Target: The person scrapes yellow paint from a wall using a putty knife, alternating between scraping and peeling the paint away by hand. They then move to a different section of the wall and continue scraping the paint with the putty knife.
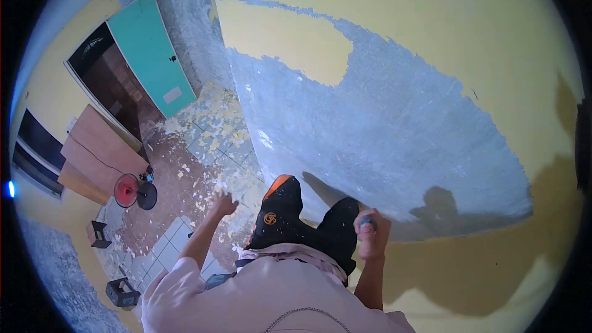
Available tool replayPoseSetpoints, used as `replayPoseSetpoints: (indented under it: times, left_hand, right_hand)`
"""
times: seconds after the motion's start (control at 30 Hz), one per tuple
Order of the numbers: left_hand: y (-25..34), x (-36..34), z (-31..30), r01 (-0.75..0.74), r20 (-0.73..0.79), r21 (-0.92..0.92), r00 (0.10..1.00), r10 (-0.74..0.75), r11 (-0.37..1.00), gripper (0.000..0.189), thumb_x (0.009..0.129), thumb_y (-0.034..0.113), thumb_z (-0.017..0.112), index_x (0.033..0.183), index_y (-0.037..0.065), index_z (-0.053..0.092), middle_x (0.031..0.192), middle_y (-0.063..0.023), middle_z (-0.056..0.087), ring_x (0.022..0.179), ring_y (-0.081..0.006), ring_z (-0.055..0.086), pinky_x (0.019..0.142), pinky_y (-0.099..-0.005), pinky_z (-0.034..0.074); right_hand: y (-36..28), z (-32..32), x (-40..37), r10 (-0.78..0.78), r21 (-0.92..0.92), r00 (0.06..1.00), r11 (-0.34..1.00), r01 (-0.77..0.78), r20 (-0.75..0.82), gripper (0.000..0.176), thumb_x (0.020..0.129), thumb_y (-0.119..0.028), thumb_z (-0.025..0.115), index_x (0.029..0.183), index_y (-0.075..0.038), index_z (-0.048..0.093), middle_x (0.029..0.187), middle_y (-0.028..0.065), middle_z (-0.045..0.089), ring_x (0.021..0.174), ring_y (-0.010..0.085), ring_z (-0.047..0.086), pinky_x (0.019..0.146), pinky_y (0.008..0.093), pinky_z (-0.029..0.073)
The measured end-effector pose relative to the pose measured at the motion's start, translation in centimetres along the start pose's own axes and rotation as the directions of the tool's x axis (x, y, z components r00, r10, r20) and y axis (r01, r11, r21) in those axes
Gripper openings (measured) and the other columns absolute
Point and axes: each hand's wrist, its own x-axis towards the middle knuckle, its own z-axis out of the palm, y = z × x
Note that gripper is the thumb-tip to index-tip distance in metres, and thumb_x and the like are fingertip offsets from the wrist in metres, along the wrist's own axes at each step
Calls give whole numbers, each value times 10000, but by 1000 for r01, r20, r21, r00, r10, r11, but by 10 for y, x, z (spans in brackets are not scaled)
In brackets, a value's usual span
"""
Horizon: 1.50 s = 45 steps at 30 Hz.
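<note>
1. The grey handle (367, 222) is in the right hand (374, 240), beside the person's thigh and near the wall; its far end cannot be made out.
2. The right hand is closed round it. The left hand (224, 204) is held out over the floor, fingers curled; whether it pinches anything cannot be told.
3. The wall (382, 129) looks only partly stripped. A broad area shows bare grey, with ragged edges.
4. Yellow paint (444, 18) covers the part beyond that edge, and a yellow patch (290, 37) sits almost enclosed by grey.
5. Pale flakes (216, 135) lie scattered over the floor (166, 250), thickly toward the green door (151, 55).
6. Farther off, a red-centred fan (126, 190) stands near leaning boards (108, 148).
</note>
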Motion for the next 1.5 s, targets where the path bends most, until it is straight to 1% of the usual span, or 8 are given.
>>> replayPoseSetpoints:
  times: [0.17, 0.27, 0.53, 0.73, 0.9, 1.0, 1.23, 1.5]
  left_hand:
    - [118, -102, -44, -470, -140, -582, 862, 487, 664, 554, 850, 298, 642, 1296, 30, 451, 1284, -192, 505, 1200, -301, 481, 1002, -369, 378]
    - [198, -160, -47, -656, -207, -743, 410, 888, 129, 560, 864, 226, 568, 1344, 3, 383, 1369, -168, 413, 1307, -277, 355, 1085, -368, 277]
    - [215, -147, -66, -876, -173, -478, 16, 985, -70, 401, 784, 137, 583, 1173, 43, 564, 1279, -180, 512, 1247, -308, 436, 1094, -500, 254]
    - [210, -140, -98, -974, -341, -228, 94, 935, 15, 217, 831, 130, 592, 1025, 34, 603, 1061, -118, 634, 1064, -276, 574, 1031, -479, 347]
    - [198, -144, -130, -975, -462, -86, 222, 859, 206, 141, 869, 184, 582, 918, 53, 602, 888, -66, 641, 888, -265, 613, 968, -446, 404]
    - [201, -139, -137, -976, -384, 19, 191, 903, 215, 143, 879, 202, 562, 908, 69, 609, 857, -54, 629, 886, -236, 612, 979, -449, 385]
    - [238, -144, -134, -985, -245, 108, 101, 964, 131, 179, 883, 261, 546, 867, 93, 606, 811, -36, 615, 916, -188, 615, 1053, -484, 291]
    - [243, -154, -147, -962, -202, 186, 159, 966, 198, 115, 850, 227, 611, 934, 154, 640, 978, -48, 653, 1096, -134, 582, 1087, -598, 138]
  right_hand:
    - [-23, 30, -4, 75, -11, 927, 997, -76, 368, 266, 810, -307, 680, 760, -72, 564, 600, 56, 537, 488, 186, 510, 502, 303, 406]
    - [-33, 47, -7, -17, 57, 883, 998, -11, 469, 224, 779, -223, 712, 746, -68, 554, 611, 78, 552, 511, 241, 527, 517, 325, 425]
    - [-35, 37, -19, -122, 30, 870, 992, 123, 478, 169, 715, -75, 722, 683, -63, 557, 629, 70, 566, 560, 214, 545, 534, 318, 429]
    - [-41, 34, -3, -182, 78, 978, 982, 174, 103, 139, 709, -68, 726, 791, -26, 622, 785, 93, 605, 698, 245, 606, 642, 327, 484]
    - [-64, 11, 14, -111, -203, 983, 969, 140, 149, 162, 724, -66, 705, 879, -29, 673, 814, 112, 601, 728, 242, 601, 658, 347, 482]
    - [-80, 3, 13, 245, -317, 946, 933, -170, 213, 219, 780, -160, 691, 945, -21, 655, 859, 156, 605, 759, 309, 633, 671, 377, 496]
    - [-66, -13, 4, 481, -614, 856, 738, -279, 189, 357, 821, -265, 618, 1069, -7, 619, 898, 231, 636, 830, 396, 621, 738, 401, 492]
    - [-36, -10, -24, 453, -451, 864, 832, -322, 219, 386, 849, -278, 597, 1123, -6, 594, 957, 252, 626, 904, 397, 613, 778, 390, 484]
